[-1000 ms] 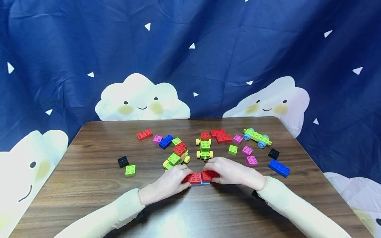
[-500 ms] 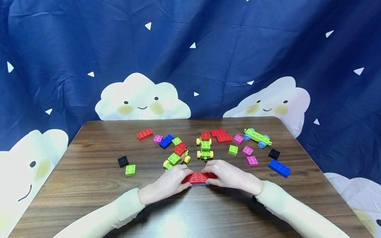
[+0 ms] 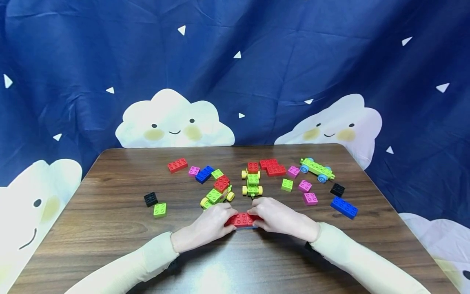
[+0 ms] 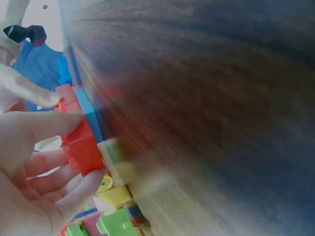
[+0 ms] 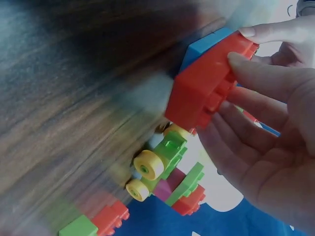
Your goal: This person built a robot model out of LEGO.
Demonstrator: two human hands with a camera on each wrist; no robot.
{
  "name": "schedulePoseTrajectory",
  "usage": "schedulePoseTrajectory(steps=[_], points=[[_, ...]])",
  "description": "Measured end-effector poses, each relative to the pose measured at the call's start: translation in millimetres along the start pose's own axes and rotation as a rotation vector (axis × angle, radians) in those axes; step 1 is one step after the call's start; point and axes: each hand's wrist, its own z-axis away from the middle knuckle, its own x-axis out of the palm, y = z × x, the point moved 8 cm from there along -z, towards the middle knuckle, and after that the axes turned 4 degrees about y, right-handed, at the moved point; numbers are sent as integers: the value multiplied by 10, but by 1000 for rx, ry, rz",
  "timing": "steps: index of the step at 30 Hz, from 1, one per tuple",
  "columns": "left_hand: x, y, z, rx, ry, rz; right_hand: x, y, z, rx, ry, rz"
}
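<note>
Seating two red bricks on a blue one, as the step appears to be. The left hand [image 3: 207,228] pinches the left red toy brick [image 3: 240,220] between thumb and fingers; the right hand [image 3: 283,220] pinches the right red toy brick [image 3: 251,221] in the same manner. To do this well, the two bricks should be held level and end to end, their studs in line, then pressed straight down with equal force so that neither tips. The wooden tabletop [image 3: 110,204] can serve as backing. Fingertips are best left on the outer ends and sides, clear of the seam.

The bricks lie at the near middle of the table, just in front of the yellow-wheeled toy car [image 3: 252,183]. Both are glossy red with round studs on top, and only a fine seam parts them. Below them the light blue brick [image 4: 88,113] shows as a narrow band; each red brick appears to overhang its end. Whether the studs beneath are fully engaged cannot be told.
</note>
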Motion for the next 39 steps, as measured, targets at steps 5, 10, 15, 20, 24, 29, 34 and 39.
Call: schedulePoseTrajectory(steps=[5,10,15,20,24,29,34,39], points=[[11,5,2,6,-6,-4,16,18,-15,-2,-14,-5],[14,6,-8,5,-11,-6,22,47,-24,11,-20,-32],[17,31,-10,9,-22,-7,30,68,-17,43,-29,-74],[3,68,-17,35,-4,-41,15,54,-26,26,-10,-74],[-2,92,-32,60,1,-88,11,45,-44,6,-14,-59],[3,113,-48,72,-7,-115,20,48,-45,23,-38,-52],[16,108,-52,73,-16,-106,27,68,-50,59,-49,-76],[25,103,-46,74,-28,-94,25,74,-45,81,-51,-108]])
